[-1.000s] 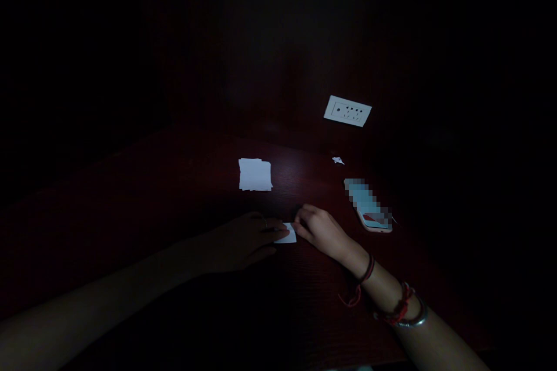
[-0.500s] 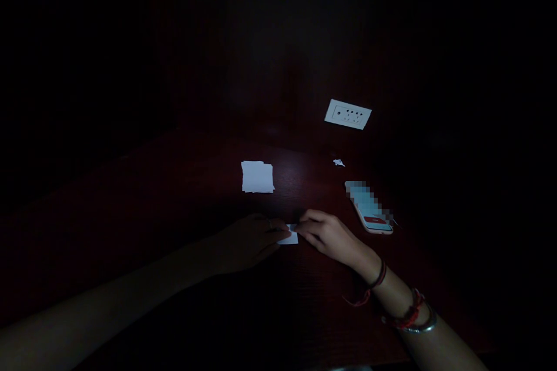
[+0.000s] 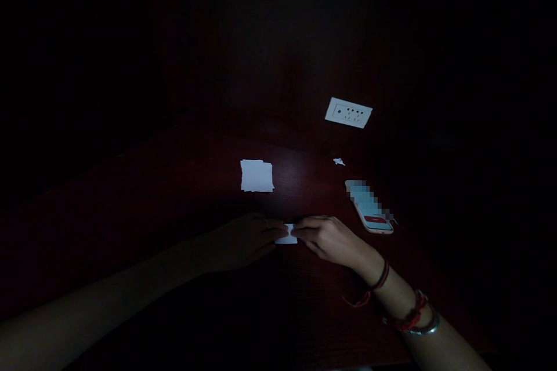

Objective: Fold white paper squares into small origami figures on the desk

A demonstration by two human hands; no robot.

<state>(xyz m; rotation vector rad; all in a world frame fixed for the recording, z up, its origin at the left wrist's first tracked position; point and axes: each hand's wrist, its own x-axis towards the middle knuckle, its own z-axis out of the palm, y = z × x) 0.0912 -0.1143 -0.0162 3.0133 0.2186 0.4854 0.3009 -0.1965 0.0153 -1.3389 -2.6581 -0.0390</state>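
A small white piece of paper [image 3: 286, 237] lies on the dark red table between my two hands. My left hand [image 3: 255, 237], with a ring on one finger, has its fingertips on the paper's left side. From the other side, my right hand [image 3: 324, 236] holds the paper's right edge with its fingers drawn together. Red cords and a silver bangle circle my right wrist. Beyond my hands sits a stack of white paper squares [image 3: 256, 176], its edges uneven. The undersides of my fingers and thumbs are mostly hidden.
To the right of my right hand lies a phone [image 3: 369, 208] with a lit, partly blurred screen. Some small white scraps [image 3: 339, 162] rest farther back. A white socket panel [image 3: 348, 113] is set in the wall. The surroundings are very dark.
My fingertips have moved apart slightly, so more of the small paper shows between them. My right hand has flattened and sits a little lower. The stack and phone have stayed put.
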